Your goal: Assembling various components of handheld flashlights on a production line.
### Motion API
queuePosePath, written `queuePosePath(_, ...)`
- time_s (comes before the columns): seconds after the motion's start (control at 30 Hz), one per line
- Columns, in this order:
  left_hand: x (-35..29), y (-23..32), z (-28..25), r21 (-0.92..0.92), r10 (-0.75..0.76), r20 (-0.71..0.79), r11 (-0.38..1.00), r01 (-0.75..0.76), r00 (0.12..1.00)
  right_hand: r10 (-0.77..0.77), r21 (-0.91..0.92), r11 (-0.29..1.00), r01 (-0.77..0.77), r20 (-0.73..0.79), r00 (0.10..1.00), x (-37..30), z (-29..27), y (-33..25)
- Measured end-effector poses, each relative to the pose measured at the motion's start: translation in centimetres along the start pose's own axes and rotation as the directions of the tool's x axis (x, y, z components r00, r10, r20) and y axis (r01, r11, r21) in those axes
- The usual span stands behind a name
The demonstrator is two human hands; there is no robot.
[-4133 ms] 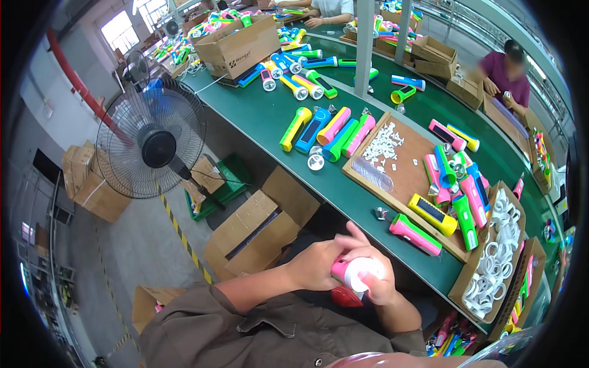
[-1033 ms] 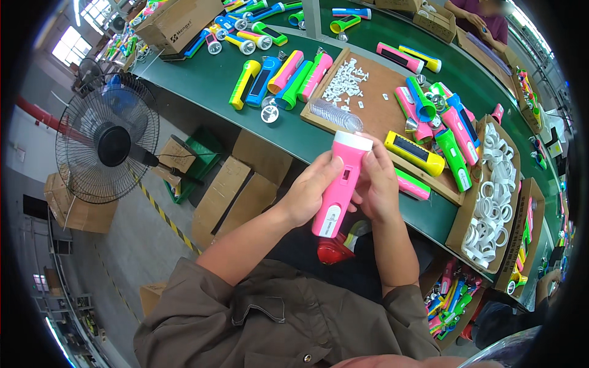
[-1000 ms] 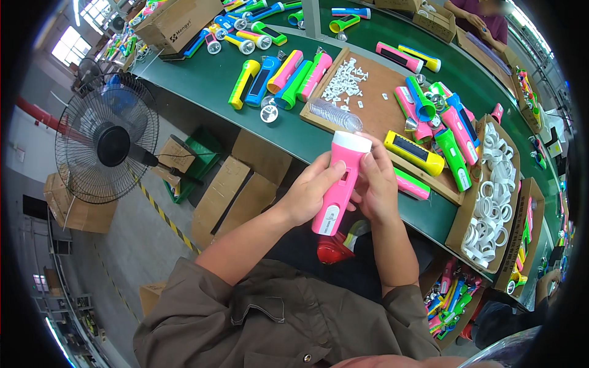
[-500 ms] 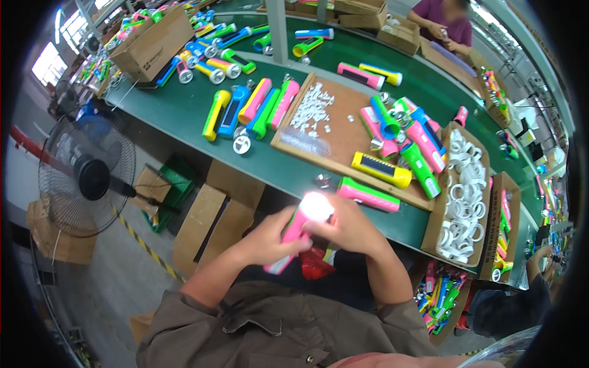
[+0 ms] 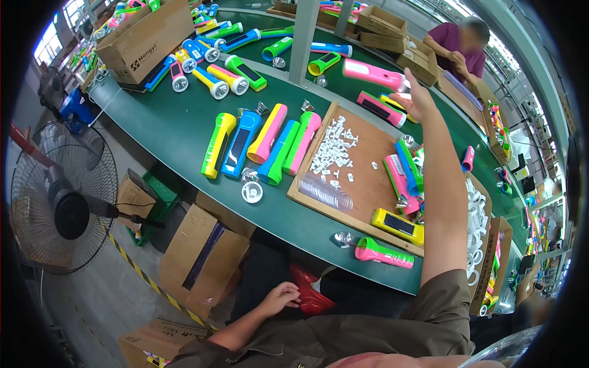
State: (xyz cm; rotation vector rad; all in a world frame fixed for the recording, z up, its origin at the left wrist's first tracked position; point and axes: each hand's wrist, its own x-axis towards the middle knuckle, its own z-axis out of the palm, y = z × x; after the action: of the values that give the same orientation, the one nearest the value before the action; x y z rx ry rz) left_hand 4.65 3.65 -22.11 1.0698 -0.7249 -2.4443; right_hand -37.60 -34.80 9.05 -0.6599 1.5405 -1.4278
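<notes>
My right arm reaches far over the green workbench. The fingers of my right hand (image 5: pixel 416 101) are round the tail end of a pink flashlight (image 5: pixel 373 75), which is raised above the bench's far part and slightly blurred. My left hand (image 5: pixel 281 299) rests low by my lap with loosely bent fingers and nothing visible in it, beside a shiny red item (image 5: pixel 310 293). A green and pink flashlight (image 5: pixel 383 253) lies at the near edge beside a clear reflector cup (image 5: pixel 343 239). A yellow flashlight (image 5: pixel 397 226) lies on the wooden tray's near rim.
The wooden tray (image 5: pixel 368 138) holds small white parts (image 5: pixel 334 144) and clear discs (image 5: pixel 325 193). Several flashlights (image 5: pixel 267 138) stand in a row left of it. White rings (image 5: pixel 475 227) fill a box at right. A metal post (image 5: pixel 304 43) rises behind; a fan (image 5: pixel 70 214) stands left.
My right hand has carried the pink flashlight from in front of me to the far side of the bench. The left hand has let go and dropped toward my lap. The bright light no longer shows.
</notes>
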Motion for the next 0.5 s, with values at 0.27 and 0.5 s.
queuePosePath(0.27, 1.2, 0.7, -1.3, -0.176, -0.091, -0.097, 0.982, 0.073, 0.991, -0.286, -0.622, 0.633, 0.461, 0.365, 0.886, 3.3, 4.7, 1.8)
queuePosePath(0.5, 2.5, 1.6, -2.2, -0.384, -0.241, -0.076, 0.903, 0.195, 0.967, -0.460, -0.652, 0.035, 0.757, 0.662, 0.591, 10.1, 15.2, 6.5)
